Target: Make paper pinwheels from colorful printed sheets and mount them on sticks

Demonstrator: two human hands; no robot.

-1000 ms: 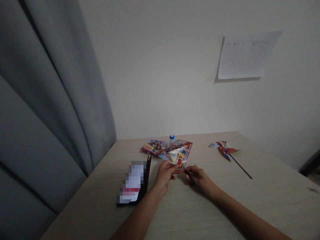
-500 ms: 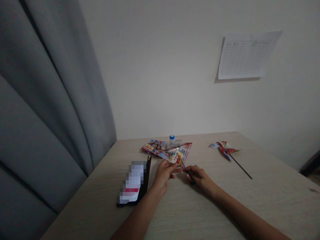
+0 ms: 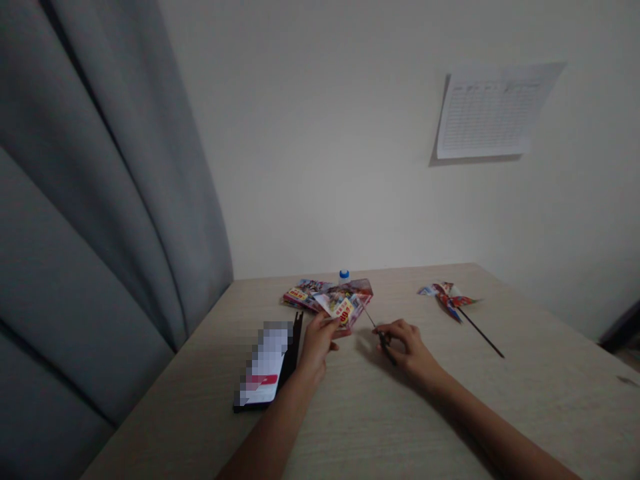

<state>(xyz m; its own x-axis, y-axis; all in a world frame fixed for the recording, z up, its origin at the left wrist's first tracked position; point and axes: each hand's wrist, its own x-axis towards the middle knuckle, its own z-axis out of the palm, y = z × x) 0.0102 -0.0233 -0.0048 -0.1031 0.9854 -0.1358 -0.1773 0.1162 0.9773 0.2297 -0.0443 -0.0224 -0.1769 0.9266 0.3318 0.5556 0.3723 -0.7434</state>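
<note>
red "89" on held leaflet [image 3: 353, 304], blurred number on leaflet stack [image 3: 303, 291]

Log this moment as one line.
left hand: holds paper | right hand: holds dark tool, likely scissors | phone: left of left hand | pinwheel: lies farther right | bottle: behind paper

The printed paper [image 3: 345, 305] hides most of the blue-capped bottle [image 3: 344, 274] and part of the leaflet stack [image 3: 301, 292]. Coarse pixels blot out much of the phone [image 3: 264, 367] screen, and the left forearm [image 3: 285, 413] covers part of its case. Writing on the wall sheet [image 3: 484, 117] is too small to read. The right edge cuts off a dark object [image 3: 625, 330].
</note>
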